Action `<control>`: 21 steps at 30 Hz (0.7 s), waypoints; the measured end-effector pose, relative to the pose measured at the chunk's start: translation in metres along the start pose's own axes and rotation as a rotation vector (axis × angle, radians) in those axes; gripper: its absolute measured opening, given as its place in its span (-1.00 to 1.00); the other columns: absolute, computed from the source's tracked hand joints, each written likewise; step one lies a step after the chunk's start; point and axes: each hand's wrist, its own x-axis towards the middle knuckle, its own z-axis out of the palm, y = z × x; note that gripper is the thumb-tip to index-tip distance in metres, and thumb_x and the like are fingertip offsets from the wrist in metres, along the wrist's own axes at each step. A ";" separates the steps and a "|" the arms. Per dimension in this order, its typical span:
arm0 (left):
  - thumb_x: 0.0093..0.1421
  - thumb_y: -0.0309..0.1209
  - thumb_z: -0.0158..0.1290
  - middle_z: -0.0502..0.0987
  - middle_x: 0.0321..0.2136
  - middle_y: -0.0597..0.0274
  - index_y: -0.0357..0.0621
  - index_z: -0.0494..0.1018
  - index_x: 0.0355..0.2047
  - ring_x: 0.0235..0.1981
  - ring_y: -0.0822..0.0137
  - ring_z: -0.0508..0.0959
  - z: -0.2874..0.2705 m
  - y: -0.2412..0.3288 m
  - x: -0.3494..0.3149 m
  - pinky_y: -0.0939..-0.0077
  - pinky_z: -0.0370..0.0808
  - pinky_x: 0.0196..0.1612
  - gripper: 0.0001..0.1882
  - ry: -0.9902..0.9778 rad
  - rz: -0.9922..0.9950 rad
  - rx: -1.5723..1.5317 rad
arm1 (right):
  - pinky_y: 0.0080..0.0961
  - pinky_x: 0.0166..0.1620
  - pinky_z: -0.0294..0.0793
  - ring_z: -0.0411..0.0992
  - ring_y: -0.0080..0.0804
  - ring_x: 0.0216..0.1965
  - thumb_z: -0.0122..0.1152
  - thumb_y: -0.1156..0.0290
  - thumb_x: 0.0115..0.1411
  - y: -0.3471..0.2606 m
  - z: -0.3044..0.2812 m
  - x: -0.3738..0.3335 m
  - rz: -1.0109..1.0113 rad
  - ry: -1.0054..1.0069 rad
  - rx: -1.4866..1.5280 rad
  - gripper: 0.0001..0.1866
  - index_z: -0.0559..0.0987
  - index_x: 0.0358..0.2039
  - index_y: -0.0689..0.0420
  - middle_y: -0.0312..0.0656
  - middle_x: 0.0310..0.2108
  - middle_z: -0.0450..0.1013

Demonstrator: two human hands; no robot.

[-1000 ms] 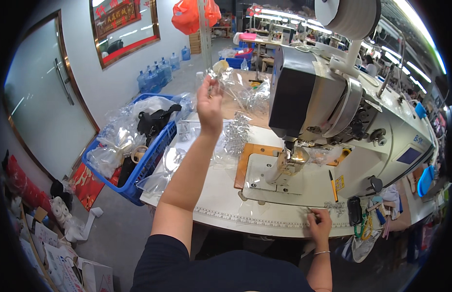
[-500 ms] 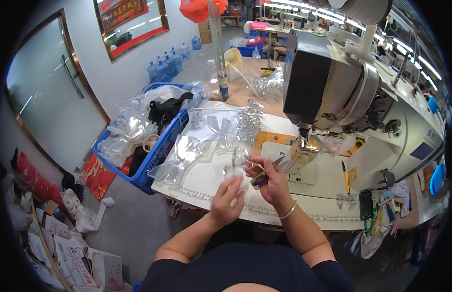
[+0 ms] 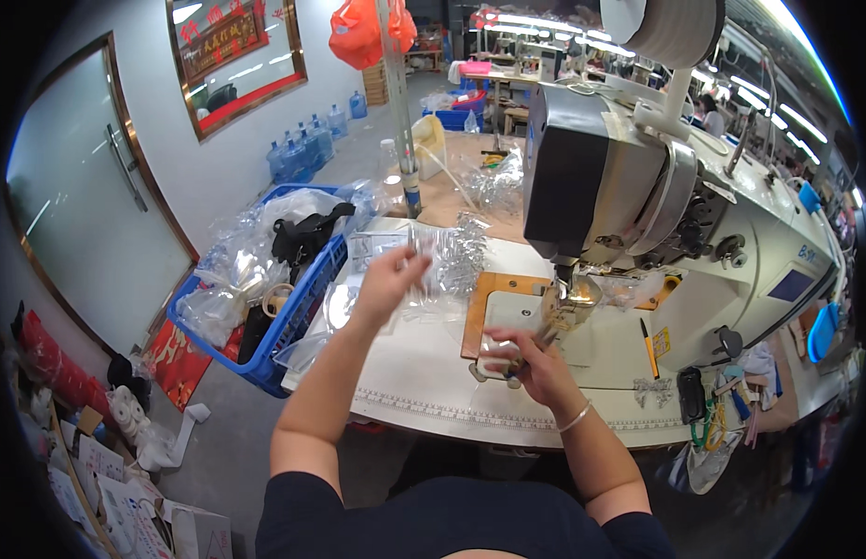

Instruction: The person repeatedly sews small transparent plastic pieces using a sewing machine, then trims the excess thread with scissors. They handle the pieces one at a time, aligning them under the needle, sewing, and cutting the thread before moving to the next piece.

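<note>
My left hand (image 3: 386, 289) is raised over the left part of the sewing table, by a heap of silver tinsel pieces (image 3: 466, 252) and clear plastic bows. Its fingers are smeared by motion, so whether they pinch anything is unclear. My right hand (image 3: 543, 374) is closed around scissors (image 3: 513, 381), mostly hidden by the fingers, just before the needle area of the sewing machine (image 3: 582, 177). Under the machine's head lies an orange-brown plate (image 3: 477, 326). A small silver bow (image 3: 653, 391) rests on the table to the right.
A blue basket (image 3: 293, 359) full of clear plastic and a black item stands left of the table. A metal pole (image 3: 402, 112) rises behind it. To the right lie a yellow pen (image 3: 648, 349), a black case (image 3: 692, 395) and several small tools. Boxes and rolls line the floor at left.
My left hand has moved away from the right hand, up and left to the tinsel heap. The right hand has shifted slightly down and right. The view has tilted a little.
</note>
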 end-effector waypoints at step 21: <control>0.19 0.07 -0.12 0.51 -0.28 -0.29 -0.49 0.48 -0.31 -0.14 -0.13 0.47 0.054 -0.108 0.169 0.20 0.34 -0.04 -0.33 -0.122 0.097 0.638 | -0.53 -0.18 0.44 0.47 -0.48 -0.33 -0.10 0.28 0.34 0.019 -0.104 -0.131 -0.123 0.728 -0.596 -0.68 0.51 -0.29 0.27 -0.19 -0.33 0.51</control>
